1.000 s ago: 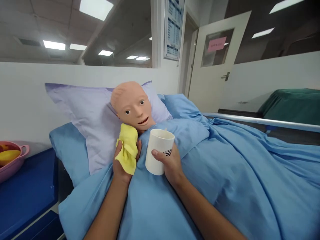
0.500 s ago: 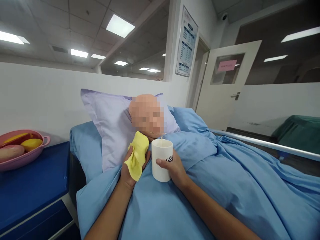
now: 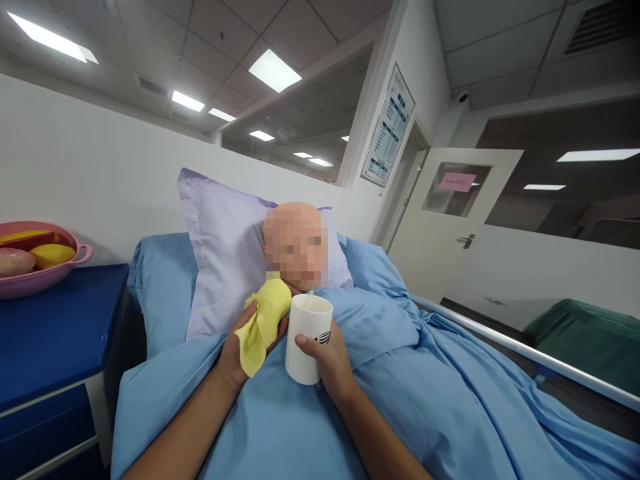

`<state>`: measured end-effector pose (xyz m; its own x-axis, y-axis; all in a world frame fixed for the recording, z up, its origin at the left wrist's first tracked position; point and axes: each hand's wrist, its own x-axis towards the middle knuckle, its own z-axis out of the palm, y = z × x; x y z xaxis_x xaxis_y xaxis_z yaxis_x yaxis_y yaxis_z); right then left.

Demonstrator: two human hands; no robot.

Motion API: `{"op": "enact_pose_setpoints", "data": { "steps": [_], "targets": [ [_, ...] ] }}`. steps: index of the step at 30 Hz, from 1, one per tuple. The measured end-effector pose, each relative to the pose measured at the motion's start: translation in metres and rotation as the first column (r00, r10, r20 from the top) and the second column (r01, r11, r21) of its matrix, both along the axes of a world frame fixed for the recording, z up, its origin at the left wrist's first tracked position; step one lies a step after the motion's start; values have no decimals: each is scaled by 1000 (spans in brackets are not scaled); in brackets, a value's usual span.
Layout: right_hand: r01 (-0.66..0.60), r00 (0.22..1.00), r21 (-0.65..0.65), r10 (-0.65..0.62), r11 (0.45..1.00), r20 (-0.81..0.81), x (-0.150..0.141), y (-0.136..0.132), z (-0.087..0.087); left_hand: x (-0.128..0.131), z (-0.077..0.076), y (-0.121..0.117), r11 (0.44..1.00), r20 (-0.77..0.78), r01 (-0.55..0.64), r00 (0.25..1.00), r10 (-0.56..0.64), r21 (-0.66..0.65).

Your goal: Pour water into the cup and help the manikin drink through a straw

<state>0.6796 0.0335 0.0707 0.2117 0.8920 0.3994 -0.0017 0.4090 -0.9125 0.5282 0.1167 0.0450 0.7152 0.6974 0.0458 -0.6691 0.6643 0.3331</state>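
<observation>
A training manikin (image 3: 293, 243) lies in the bed, its head on a lilac pillow (image 3: 220, 250) and a blue blanket (image 3: 425, 393) over its body. My left hand (image 3: 235, 350) is closed on a yellow cloth (image 3: 263, 323), held up against the manikin's chin. My right hand (image 3: 327, 357) grips a white cup (image 3: 306, 337) just below the manikin's mouth. A thin straw seems to rise from the cup toward the mouth.
A blue bedside cabinet (image 3: 55, 333) stands at the left with a pink basin (image 3: 43, 277) of fruit on it. A metal bed rail (image 3: 525, 350) runs along the right side. A green-covered bed (image 3: 585, 333) and a half-open door (image 3: 450, 220) lie beyond.
The view has tilted up and swung left, so more ceiling and cabinet show. Both hands stay at the manikin's chin, cloth and cup still held, with the cup slightly closer to the mouth.
</observation>
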Motion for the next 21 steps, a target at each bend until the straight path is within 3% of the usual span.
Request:
{"op": "enact_pose_setpoints", "data": {
  "steps": [9, 17, 21],
  "targets": [
    [-10, 1000, -11, 10, 1000, 13, 1, 0, 0, -1, 6, -6, 997, 1, 8, 1000, -8, -80],
    [-48, 996, -92, 42, 995, -76, -5, -3, 10, -1, 6, -4, 998, 0, -13, 1000, 13, -68],
    [-3, 994, -118, -9, 993, -105, -4, -2, 9, -1, 5, -4, 1000, -1, 0, 1000, 0, -22]
  ]
}}
